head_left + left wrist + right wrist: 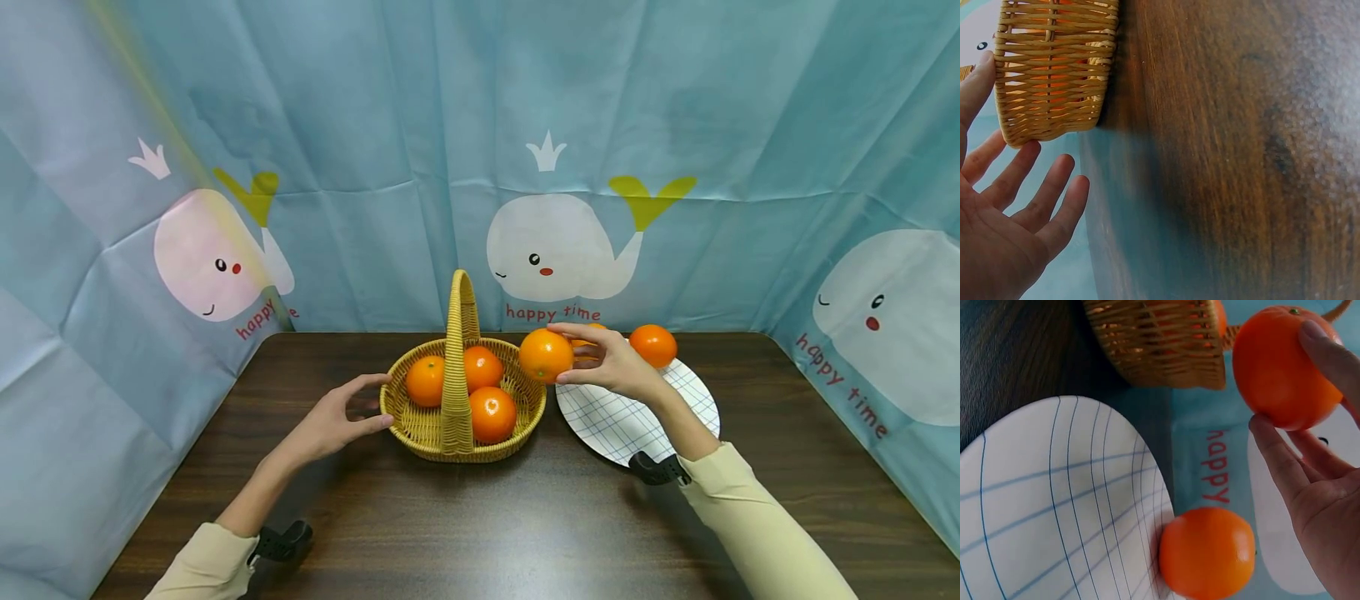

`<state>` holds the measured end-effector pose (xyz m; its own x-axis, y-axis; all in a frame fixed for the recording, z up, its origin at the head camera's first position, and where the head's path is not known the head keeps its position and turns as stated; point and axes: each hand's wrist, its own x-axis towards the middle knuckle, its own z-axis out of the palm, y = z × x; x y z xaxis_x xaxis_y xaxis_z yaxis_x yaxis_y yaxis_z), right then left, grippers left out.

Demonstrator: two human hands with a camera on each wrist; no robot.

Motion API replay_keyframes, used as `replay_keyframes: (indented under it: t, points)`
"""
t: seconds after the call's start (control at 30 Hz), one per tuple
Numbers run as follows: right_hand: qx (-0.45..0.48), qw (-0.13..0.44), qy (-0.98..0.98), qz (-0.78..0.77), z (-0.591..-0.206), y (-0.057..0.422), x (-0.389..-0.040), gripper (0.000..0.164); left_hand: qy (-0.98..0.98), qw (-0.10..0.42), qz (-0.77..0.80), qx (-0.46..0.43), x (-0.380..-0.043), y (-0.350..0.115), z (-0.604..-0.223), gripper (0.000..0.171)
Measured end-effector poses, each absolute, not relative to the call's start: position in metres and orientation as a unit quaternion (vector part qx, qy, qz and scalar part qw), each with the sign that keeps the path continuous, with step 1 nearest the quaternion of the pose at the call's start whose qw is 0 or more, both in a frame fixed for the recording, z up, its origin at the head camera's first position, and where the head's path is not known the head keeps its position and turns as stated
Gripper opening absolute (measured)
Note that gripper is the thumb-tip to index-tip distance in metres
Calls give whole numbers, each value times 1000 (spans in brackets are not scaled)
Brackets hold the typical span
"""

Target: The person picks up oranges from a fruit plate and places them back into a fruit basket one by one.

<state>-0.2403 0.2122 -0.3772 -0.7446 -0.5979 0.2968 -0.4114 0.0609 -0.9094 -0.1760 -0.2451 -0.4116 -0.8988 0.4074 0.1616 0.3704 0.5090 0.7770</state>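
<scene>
A yellow wicker basket (420, 450) with a tall handle stands on the table and holds 3 oranges, one of them an orange (492, 414) at its front right. My left hand (330, 423) is at the basket's left rim, thumb and fingers spread, fingertips touching or very near the weave (1054, 94). My right hand (611, 367) grips another orange (546, 356) between thumb and fingers, above the basket's right rim. In the right wrist view, that held orange (1285, 369) is off the plate, beside the basket.
Right of the basket lies a white plate (600, 421) with blue grid lines. On its far side sits an orange (653, 346), and a further orange (590, 331) is partly hidden behind my right hand. A blue whale-print curtain (360, 250) borders the dark wooden table (465, 525).
</scene>
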Motion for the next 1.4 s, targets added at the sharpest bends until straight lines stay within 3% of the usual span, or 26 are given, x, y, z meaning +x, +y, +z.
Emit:
replay_keyframes:
  t: [0.5,1.13,1.23,1.4]
  points:
    - [-358,93,730,-575,-380,186,-243,71,868,25,444,220,-176,-245,-411,60]
    - [-365,100,733,-565,-384,187,-245,71,873,20,434,221,-177,-246,-413,61]
    - [-357,98,728,-578,-384,194,-245,65,875,19,431,219,-178,-246,-415,62]
    - [-331,56,738,-586,-383,211,-242,42,875,21,432,216,-180,-246,-416,63]
